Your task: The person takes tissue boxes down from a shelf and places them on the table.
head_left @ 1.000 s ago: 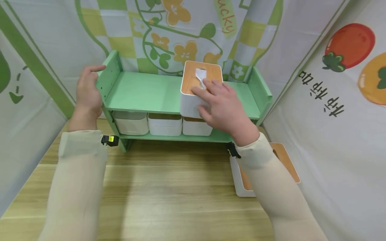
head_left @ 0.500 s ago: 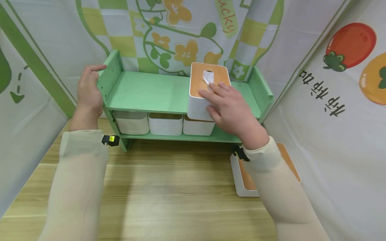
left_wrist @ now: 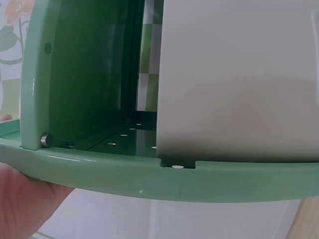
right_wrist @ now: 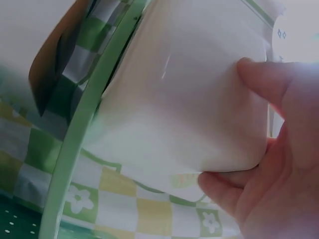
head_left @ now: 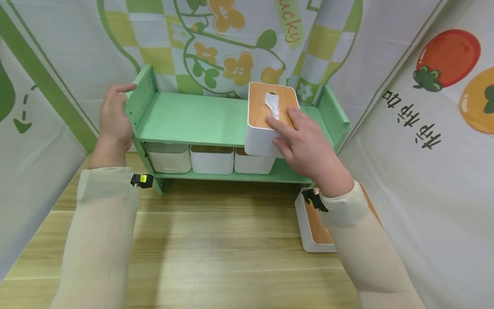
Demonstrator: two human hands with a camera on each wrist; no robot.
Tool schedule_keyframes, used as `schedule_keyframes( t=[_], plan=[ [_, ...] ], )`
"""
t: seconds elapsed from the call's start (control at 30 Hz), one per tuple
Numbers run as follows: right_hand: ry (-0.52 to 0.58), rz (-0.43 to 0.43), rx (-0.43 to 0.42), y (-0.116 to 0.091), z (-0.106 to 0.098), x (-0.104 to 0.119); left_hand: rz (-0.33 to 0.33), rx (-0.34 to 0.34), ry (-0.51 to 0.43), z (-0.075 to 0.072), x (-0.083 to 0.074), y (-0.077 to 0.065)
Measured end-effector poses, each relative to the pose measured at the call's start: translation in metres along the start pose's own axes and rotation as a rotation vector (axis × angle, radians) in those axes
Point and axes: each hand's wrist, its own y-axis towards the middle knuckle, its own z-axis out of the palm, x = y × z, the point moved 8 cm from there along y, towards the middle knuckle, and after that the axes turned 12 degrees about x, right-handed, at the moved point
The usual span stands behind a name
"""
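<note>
My right hand (head_left: 310, 143) holds a white tissue box (head_left: 262, 139) with a wood-coloured lid, a white tissue (head_left: 272, 103) poking from its slot. The thumb lies on the front wall and the fingers reach along the lid and right side. In the right wrist view the tissue box (right_wrist: 184, 99) stands against the green shelf edge. It overlaps the front of the upper board of the green two-tier shelf (head_left: 193, 120). At far left, my left hand (head_left: 115, 118) grips the shelf's left side panel (head_left: 139, 96), fingers over its edge; in the left wrist view that hand is mostly hidden.
On the lower board stand a beige bin (head_left: 168, 159), a white bin (head_left: 212, 161) and another white bin (head_left: 252, 163). A larger white box with a wood-coloured lid (head_left: 318, 227) lies on the wooden floor, partly behind my right sleeve. Printed cloth walls (head_left: 235, 68) enclose the shelf.
My right hand has moved the tissue box to the right and slightly forward toward me along the upper board, and its fingers have shifted toward the lid's right edge. The left hand stays put.
</note>
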Motion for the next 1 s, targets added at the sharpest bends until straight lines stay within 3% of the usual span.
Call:
schedule_keyframes(
  t=[0.33,0.63,0.8,0.9,1.0],
  plan=[
    [-0.004,0.049,0.085,-0.007,-0.003,0.006,0.018,-0.004,-0.007,0.002,-0.002,-0.002],
    [0.039,0.025,-0.012,-0.016,-0.007,0.010,-0.003,0.002,0.003,0.002,0.000,-0.001],
    [0.218,0.205,-0.126,-0.036,-0.013,-0.007,-0.004,0.001,0.017,0.002,0.001,-0.001],
    [0.420,0.384,-0.161,-0.053,-0.012,-0.026,0.000,0.003,0.012,0.002,0.001,-0.001],
    [0.699,0.539,-0.129,-0.066,-0.001,-0.041,0.010,0.005,-0.002,0.002,0.000,-0.001]
  ],
)
